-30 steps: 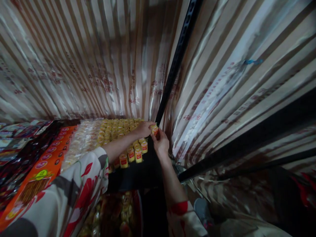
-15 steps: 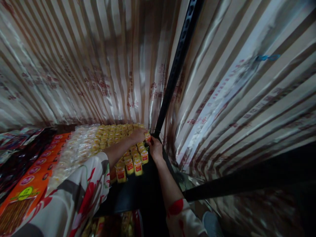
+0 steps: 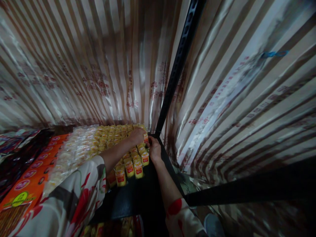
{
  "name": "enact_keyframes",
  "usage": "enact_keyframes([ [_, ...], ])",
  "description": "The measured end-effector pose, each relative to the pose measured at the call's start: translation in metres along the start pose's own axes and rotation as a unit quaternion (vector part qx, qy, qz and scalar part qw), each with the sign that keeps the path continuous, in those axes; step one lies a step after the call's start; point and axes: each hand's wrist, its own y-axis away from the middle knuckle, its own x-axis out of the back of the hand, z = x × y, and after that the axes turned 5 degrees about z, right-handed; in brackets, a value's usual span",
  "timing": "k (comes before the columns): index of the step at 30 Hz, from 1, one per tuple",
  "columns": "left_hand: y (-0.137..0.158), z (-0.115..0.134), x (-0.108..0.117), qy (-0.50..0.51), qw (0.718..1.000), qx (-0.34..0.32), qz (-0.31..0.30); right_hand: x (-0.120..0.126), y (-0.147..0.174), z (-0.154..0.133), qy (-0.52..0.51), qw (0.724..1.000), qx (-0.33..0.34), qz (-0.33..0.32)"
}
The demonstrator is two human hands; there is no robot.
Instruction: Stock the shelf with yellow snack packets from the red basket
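Note:
Both my hands meet at the back right corner of a dark shelf [image 3: 123, 200]. My left hand [image 3: 137, 135] is closed on a small yellow snack packet [image 3: 145, 138] with a red label. Close against the packet's right side, my right hand [image 3: 155, 149] has its fingers curled in on it; its fingertips are partly hidden. Under and left of my hands stand rows of the same yellow packets [image 3: 129, 167], labels facing me. My left forearm crosses over part of these rows.
Clear-wrapped pale packets [image 3: 76, 148], orange bags [image 3: 33, 171] and dark packages [image 3: 27, 153] lie leftward. A black slotted post [image 3: 172, 79] rises at the corner. Striped printed sheeting [image 3: 111, 65] hangs behind. More packets [image 3: 106, 228] sit on a lower level.
The held packet has moved slightly left and down with my left hand. My right hand has shifted slightly. The camera view has tilted a little.

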Motion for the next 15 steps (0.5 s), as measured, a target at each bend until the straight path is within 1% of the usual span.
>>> enact_keyframes([
  [3, 0.000, -0.003, -0.001, -0.003, 1.000, 0.004, -0.010, -0.002, -0.002, 0.000, -0.006, 1.000, 0.003, -0.016],
  [7, 0.001, -0.007, -0.003, 0.003, 1.000, 0.012, -0.006, -0.003, -0.005, 0.000, 0.005, 0.999, 0.034, -0.039],
  [12, 0.001, -0.010, -0.006, 0.022, 1.000, 0.016, 0.006, -0.002, -0.007, 0.001, 0.064, 0.995, 0.034, -0.068],
  [15, 0.002, -0.011, -0.007, 0.041, 0.999, 0.021, 0.014, -0.001, -0.009, 0.001, 0.066, 0.993, 0.052, -0.078],
])
